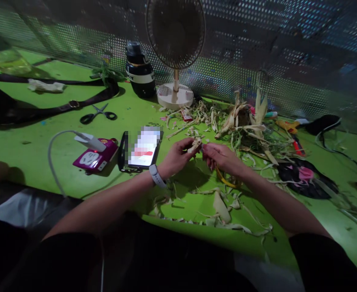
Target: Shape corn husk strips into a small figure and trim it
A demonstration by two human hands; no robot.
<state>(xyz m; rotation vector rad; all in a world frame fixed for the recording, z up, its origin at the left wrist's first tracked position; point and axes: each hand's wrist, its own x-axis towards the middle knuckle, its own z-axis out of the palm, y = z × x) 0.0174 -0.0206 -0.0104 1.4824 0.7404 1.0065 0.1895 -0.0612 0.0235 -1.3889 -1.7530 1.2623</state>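
My left hand (182, 154), with a pale watch on its wrist, pinches a small pale piece of dried plant husk (195, 145). Close beside it, almost touching, my right hand (221, 157) is closed, fingertips together near the husk piece. What those fingers grip is too small and dark to make out. A yellow curved strip (225, 178) shows below the right hand; whether the hand holds it, I cannot tell. Husk scraps (221, 207) lie on the green table (190, 202) under both hands. Behind them sits a heap of dried husks and green stems (245, 121).
Left of my hands are a lit phone (144, 148), a purple power socket (96, 156) with a plugged charger, and black scissors (98, 114). A fan (176, 93) and a dark bottle (140, 73) stand behind. A black-and-pink item (306, 176) lies right, beyond my forearm.
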